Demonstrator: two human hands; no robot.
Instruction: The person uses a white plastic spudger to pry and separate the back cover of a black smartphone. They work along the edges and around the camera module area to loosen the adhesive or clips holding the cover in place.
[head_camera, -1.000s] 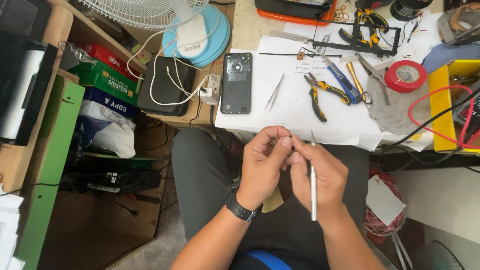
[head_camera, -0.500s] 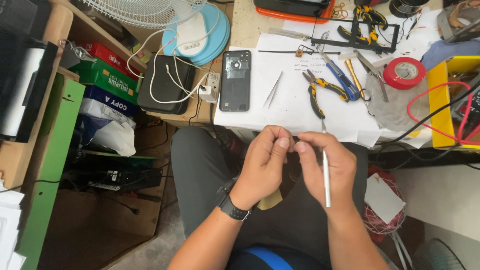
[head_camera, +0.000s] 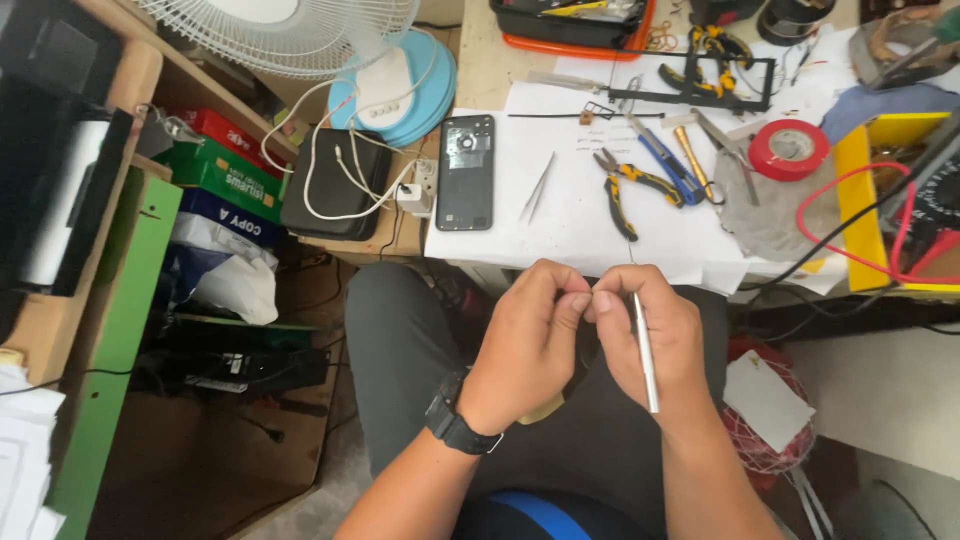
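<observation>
My two hands meet over my lap, fingertips pinched together on something too small to make out. My left hand (head_camera: 525, 345), with a black watch on its wrist, has its fingers curled shut. My right hand (head_camera: 650, 345) holds a thin silver rod-like tool (head_camera: 646, 352) that lies along the back of the fingers and points down. A black phone (head_camera: 466, 171) lies back-up on the white paper sheet (head_camera: 560, 215) on the desk just beyond my hands, with silver tweezers (head_camera: 537, 187) beside it.
Yellow-handled pliers (head_camera: 625, 190), blue-handled cutters (head_camera: 665, 160), a red tape roll (head_camera: 789, 150) and red and black wires (head_camera: 860, 235) crowd the desk's right side. A white fan (head_camera: 300, 35), a black pouch with a white charger cable (head_camera: 335, 180) and stacked boxes (head_camera: 215, 175) are at the left.
The view has shifted slightly; my hands stay pinched together in my lap, and the silver tool has tilted a little in my right hand.
</observation>
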